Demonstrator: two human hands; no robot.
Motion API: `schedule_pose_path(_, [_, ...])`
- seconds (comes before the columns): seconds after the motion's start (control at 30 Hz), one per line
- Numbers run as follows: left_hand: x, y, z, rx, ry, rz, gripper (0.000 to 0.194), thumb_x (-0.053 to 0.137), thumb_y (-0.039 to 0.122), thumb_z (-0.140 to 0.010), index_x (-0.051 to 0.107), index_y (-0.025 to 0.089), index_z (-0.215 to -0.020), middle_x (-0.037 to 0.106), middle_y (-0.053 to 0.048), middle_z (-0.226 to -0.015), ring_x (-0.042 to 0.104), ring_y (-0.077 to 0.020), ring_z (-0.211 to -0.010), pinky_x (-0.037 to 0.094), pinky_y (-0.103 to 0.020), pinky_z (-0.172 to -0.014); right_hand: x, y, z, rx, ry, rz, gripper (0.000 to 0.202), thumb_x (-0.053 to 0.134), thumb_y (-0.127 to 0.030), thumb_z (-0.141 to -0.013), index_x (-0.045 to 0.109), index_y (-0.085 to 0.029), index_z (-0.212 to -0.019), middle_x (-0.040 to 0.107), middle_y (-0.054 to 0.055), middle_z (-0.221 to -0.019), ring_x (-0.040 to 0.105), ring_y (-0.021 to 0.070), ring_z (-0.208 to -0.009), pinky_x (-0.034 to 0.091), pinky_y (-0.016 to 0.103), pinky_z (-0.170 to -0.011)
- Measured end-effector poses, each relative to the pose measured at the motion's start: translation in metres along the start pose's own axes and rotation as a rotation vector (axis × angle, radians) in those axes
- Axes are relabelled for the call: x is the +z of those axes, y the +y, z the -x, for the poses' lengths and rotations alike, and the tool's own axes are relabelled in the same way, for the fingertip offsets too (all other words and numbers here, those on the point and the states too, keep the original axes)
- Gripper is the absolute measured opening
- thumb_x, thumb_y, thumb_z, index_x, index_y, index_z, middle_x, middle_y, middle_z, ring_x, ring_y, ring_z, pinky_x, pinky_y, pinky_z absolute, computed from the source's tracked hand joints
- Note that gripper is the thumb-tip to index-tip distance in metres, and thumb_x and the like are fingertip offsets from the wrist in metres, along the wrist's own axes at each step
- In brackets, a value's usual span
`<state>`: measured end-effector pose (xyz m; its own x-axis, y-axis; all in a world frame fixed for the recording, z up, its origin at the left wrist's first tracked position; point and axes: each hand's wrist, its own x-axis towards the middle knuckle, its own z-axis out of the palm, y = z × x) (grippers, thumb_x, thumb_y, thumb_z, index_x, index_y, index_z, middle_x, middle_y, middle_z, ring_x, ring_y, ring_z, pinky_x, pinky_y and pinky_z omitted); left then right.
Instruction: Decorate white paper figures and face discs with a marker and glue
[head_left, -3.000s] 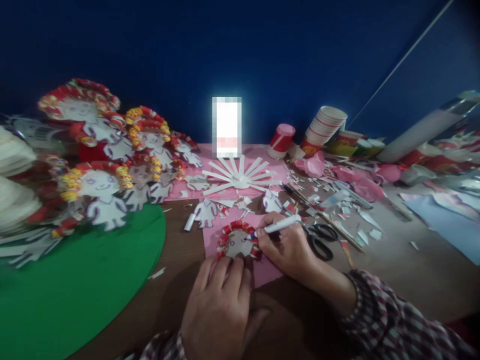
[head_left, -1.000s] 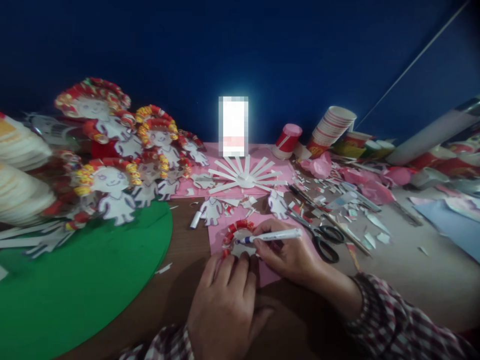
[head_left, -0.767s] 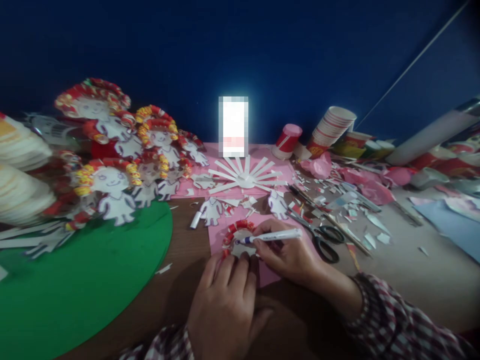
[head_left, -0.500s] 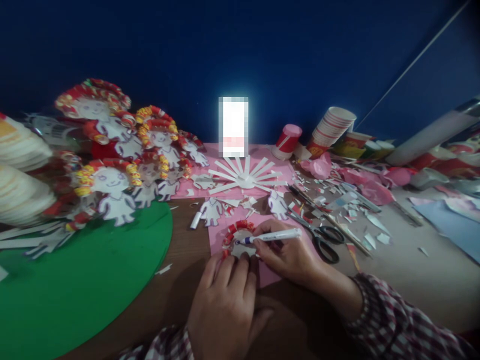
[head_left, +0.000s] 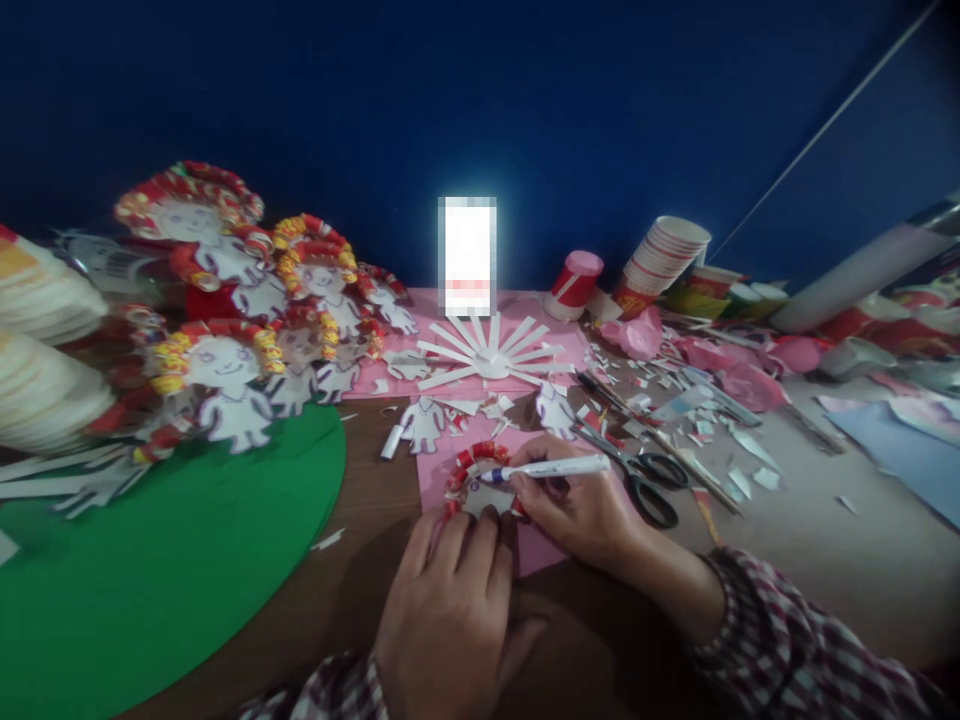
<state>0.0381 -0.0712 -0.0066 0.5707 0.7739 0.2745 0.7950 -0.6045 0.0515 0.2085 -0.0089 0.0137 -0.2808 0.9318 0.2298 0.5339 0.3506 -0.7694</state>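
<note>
Left hand [head_left: 454, 590] lies palm down, fingers extended over the 6 o'clock side of a red-rimmed paper face [head_left: 496, 496] on pink paper [head_left: 536, 555]; right hand [head_left: 585, 515] pinches a white marker [head_left: 559, 467] over it. Face judged light, bendable, rim crushable: best held by its paper edge. Scissors [head_left: 631, 464] crowd 3 o'clock; at 9 o'clock, tabletop [head_left: 367, 440] gives sliding room before the green disc [head_left: 187, 580].
</note>
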Motion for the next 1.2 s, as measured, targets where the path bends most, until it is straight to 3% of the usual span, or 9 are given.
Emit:
schedule_pose_path(0.57, [0.0008,-0.0004,0.0024,-0.008,-0.007,0.015,0.055,0.05,0.059,-0.081,0.063,0.014,-0.11,0.062,-0.01,-0.114,0.05,-0.0288,-0.103,0.033,-0.049,-0.096,0.0005,-0.0013,-0.0017,0.003,-0.036,-0.016,0.009,0.053,-0.026,-0.086,0.059,-0.019,-0.087,0.062,0.001,-0.074,0.056,0.0114,-0.06,0.045,0.022,-0.056])
schedule_pose_path(1.2, [-0.0018,0.0019,-0.0033,-0.016,0.059,-0.003,0.051,0.056,0.058,-0.078,0.067,0.014,-0.1,0.065,-0.009,-0.106,0.052,-0.028,-0.098,0.034,-0.048,-0.093,0.0037,0.0051,-0.0002,-0.028,-0.04,-0.01,0.008,0.054,-0.026,-0.085,0.058,-0.019,-0.087,0.064,0.002,-0.076,0.058,0.0126,-0.064,0.046,0.022,-0.058])
